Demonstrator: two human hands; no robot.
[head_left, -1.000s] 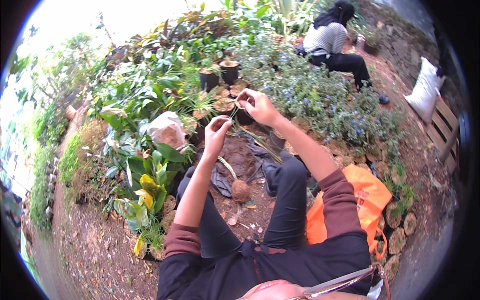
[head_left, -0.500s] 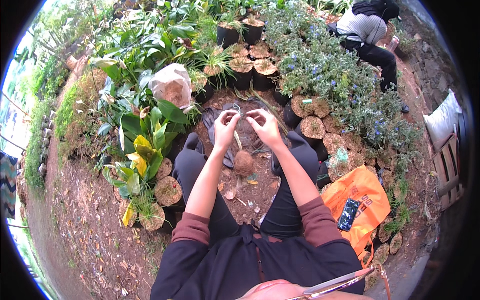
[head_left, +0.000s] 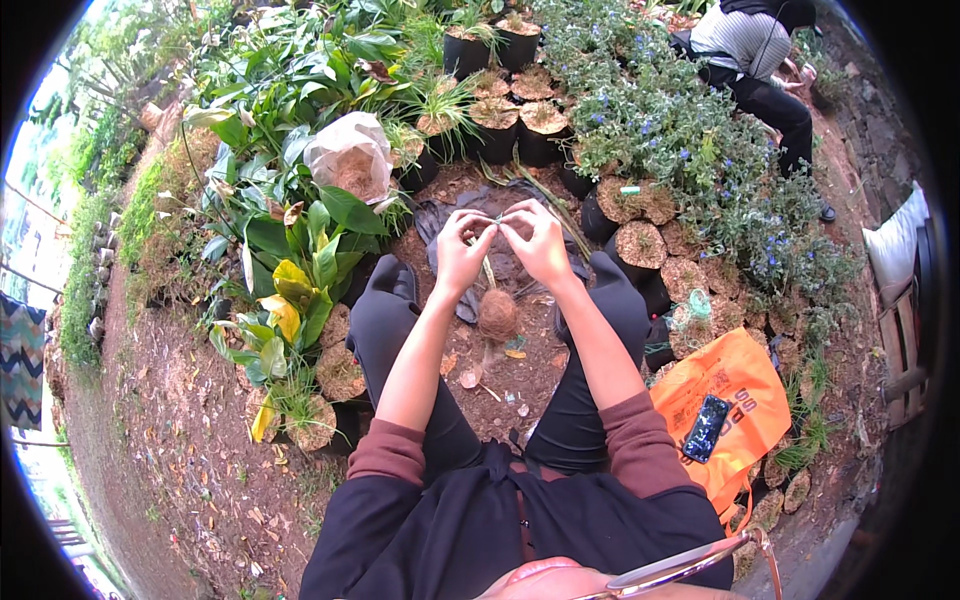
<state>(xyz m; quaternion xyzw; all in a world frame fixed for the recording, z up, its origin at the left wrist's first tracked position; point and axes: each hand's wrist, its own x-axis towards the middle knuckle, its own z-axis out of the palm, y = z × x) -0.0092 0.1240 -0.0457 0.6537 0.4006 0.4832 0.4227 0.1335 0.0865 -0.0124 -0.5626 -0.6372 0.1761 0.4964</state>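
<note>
My left hand (head_left: 463,250) and my right hand (head_left: 537,243) meet in front of me, thumbs and fingertips pinched together. Between the fingertips is a thin, pale greenish strand that looks like string; its ends are too small to follow. Just below the hands, a round brown fibre ball (head_left: 497,316) rests between my feet. A pale green stem (head_left: 488,268) rises from it towards my left hand, and its upper part is hidden by the fingers. Behind the hands lies a crumpled dark plastic sheet (head_left: 430,218) on the soil.
Potted plants in black bags surround me. A white sack of brown fibre (head_left: 355,170) stands front left. At right, an orange bag (head_left: 745,385) carries a phone (head_left: 706,428), near a green string tangle (head_left: 692,312). Another person (head_left: 745,60) bends over at far right.
My hands, apart at the fingertips before, have come together at the strand. The whole view has shifted slightly. The other person has bent lower.
</note>
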